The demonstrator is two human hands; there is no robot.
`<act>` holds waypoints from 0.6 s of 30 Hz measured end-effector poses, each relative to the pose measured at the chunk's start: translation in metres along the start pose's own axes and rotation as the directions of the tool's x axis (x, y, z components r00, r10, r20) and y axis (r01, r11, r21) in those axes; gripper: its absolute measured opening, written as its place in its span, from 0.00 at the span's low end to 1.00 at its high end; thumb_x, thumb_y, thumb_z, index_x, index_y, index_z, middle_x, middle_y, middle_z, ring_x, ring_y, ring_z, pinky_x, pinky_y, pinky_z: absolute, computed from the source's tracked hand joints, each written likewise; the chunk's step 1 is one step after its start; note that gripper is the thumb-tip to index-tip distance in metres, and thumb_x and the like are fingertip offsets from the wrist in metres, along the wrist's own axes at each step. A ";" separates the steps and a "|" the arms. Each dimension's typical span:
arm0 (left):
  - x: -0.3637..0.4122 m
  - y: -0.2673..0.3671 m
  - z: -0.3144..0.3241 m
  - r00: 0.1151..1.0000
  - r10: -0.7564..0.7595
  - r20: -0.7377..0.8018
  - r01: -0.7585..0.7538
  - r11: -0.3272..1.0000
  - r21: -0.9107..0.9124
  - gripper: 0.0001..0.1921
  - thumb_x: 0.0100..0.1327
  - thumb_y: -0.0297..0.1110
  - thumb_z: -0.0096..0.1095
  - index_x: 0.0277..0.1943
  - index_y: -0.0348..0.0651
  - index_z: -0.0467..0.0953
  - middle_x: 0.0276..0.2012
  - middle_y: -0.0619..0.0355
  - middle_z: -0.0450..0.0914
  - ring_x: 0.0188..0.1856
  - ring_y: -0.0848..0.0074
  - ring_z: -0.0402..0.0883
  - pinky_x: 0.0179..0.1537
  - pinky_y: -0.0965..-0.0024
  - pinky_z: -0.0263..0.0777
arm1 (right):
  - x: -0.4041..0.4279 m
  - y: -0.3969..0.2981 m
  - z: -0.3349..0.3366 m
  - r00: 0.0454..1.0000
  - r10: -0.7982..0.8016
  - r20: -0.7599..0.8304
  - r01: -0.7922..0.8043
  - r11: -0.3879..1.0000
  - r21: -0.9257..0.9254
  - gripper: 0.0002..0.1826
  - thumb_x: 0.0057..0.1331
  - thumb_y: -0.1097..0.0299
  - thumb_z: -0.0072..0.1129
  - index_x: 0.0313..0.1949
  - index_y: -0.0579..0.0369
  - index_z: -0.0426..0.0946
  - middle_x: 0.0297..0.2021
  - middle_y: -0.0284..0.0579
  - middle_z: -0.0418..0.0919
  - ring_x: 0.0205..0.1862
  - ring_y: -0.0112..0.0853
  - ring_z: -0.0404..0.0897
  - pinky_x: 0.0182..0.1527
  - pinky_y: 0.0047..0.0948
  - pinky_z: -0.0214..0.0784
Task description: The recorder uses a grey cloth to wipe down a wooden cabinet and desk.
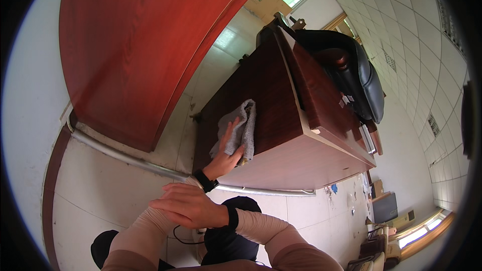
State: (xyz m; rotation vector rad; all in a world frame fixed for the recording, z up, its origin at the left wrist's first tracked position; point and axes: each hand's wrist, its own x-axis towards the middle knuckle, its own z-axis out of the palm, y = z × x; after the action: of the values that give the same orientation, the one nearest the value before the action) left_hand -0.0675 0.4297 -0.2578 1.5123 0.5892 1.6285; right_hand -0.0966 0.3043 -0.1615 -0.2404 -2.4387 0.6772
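My left hand [224,158], with a black watch at its wrist, presses a folded grey cloth [244,131] against the dark reddish-brown side panel [260,94] of a wooden desk. Its fingers are spread over the cloth, with the thumb near the lower edge. Lower down, my right hand [192,205] lies across my left forearm, its fingers wrapped over the light sleeve [150,222] just behind the watch. A black band circles the right wrist. The right palm and part of the left forearm are hidden.
A red wooden door [124,52] stands at the left. A metal floor strip [131,160] runs past the desk's base. A black leather chair [350,71] is beyond the desk, and a cardboard box [267,3] stands below the window. Small debris [334,188] lies on the floor at right.
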 end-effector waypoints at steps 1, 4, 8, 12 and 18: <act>-0.001 -0.002 0.001 1.000 -0.014 -0.014 0.014 1.000 -0.010 0.38 0.71 0.34 0.53 0.76 0.42 0.38 0.77 0.51 0.41 0.77 0.52 0.40 0.74 0.52 0.35 | 0.000 0.000 0.000 1.000 -0.001 -0.001 0.001 1.000 -0.002 0.16 0.63 0.76 0.58 0.51 0.55 0.76 0.28 0.45 0.76 0.35 0.42 0.78 0.54 0.42 0.73; -0.001 -0.011 0.005 0.999 0.006 -0.041 -0.006 1.000 0.002 0.39 0.72 0.31 0.52 0.76 0.40 0.36 0.77 0.51 0.44 0.76 0.53 0.45 0.73 0.55 0.38 | -0.002 0.000 0.000 1.000 -0.006 -0.020 0.006 1.000 -0.025 0.15 0.63 0.75 0.58 0.50 0.55 0.77 0.28 0.45 0.76 0.35 0.42 0.78 0.54 0.42 0.73; -0.002 -0.024 0.006 0.995 0.089 -0.049 -0.085 0.992 0.094 0.39 0.71 0.28 0.52 0.75 0.36 0.34 0.77 0.49 0.45 0.75 0.55 0.50 0.73 0.60 0.41 | -0.002 0.001 -0.002 0.999 -0.021 -0.033 0.020 1.000 -0.024 0.14 0.63 0.75 0.57 0.49 0.56 0.76 0.29 0.45 0.76 0.35 0.44 0.77 0.50 0.41 0.72; -0.004 -0.023 0.004 1.000 -0.001 -0.027 0.000 0.999 -0.036 0.37 0.72 0.27 0.49 0.75 0.32 0.36 0.76 0.47 0.46 0.76 0.59 0.49 0.73 0.63 0.39 | -0.003 0.002 -0.002 0.999 -0.028 -0.030 0.028 0.999 0.017 0.12 0.65 0.74 0.56 0.48 0.57 0.76 0.29 0.46 0.75 0.36 0.44 0.76 0.48 0.41 0.71; -0.003 -0.015 -0.001 0.991 -0.127 0.043 0.130 0.988 -0.080 0.36 0.73 0.27 0.48 0.75 0.31 0.36 0.76 0.47 0.45 0.77 0.62 0.45 0.74 0.65 0.36 | -0.009 0.004 -0.002 1.000 -0.018 0.003 0.018 1.000 0.012 0.16 0.63 0.76 0.56 0.51 0.58 0.77 0.30 0.45 0.77 0.34 0.41 0.78 0.57 0.44 0.71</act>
State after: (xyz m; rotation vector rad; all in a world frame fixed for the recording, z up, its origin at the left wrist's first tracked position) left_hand -0.0649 0.4359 -0.2721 1.4124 0.5796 1.5051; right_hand -0.0883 0.3062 -0.1666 -0.2131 -2.4361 0.6845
